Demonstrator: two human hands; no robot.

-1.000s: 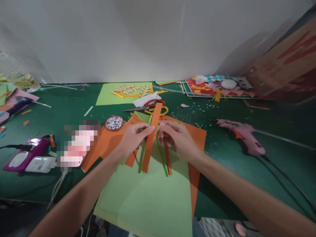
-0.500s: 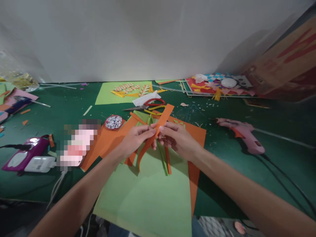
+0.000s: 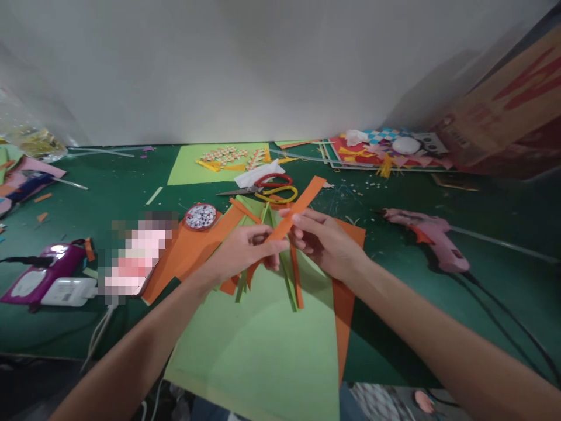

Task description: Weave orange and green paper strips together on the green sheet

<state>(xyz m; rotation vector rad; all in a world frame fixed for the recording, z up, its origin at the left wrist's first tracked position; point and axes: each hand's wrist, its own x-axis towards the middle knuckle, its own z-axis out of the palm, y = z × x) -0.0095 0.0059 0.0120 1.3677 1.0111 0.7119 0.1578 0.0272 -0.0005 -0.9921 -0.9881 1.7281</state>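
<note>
Between both hands, above the paper, is an orange paper strip (image 3: pixel 308 196). My left hand (image 3: pixel 249 248) pinches its lower part with thumb and fingers closed. My right hand (image 3: pixel 322 237) grips it farther up, thumb on top, and the free end points up and right. Below the hands lies a light green paper sheet (image 3: pixel 263 345), partly over an orange sheet (image 3: pixel 348 310). Thin green strips (image 3: pixel 287 280) and an orange folded strip (image 3: pixel 297 275) rest on the green sheet. Scissors (image 3: pixel 258 187) with red and yellow handles lie just beyond the hands.
A pink glue gun (image 3: pixel 432 234) with its cord lies at right. On the left are a round pin box (image 3: pixel 201 217), a blurred phone (image 3: pixel 138 257) and a purple power strip (image 3: pixel 48 275). Woven paper pieces (image 3: pixel 225 156) sit at the back, near a brown bag (image 3: pixel 504 111).
My hands have moved slightly apart along the orange strip. Its upper end has swung right and now leans lower, and my right hand has shifted a little to the right.
</note>
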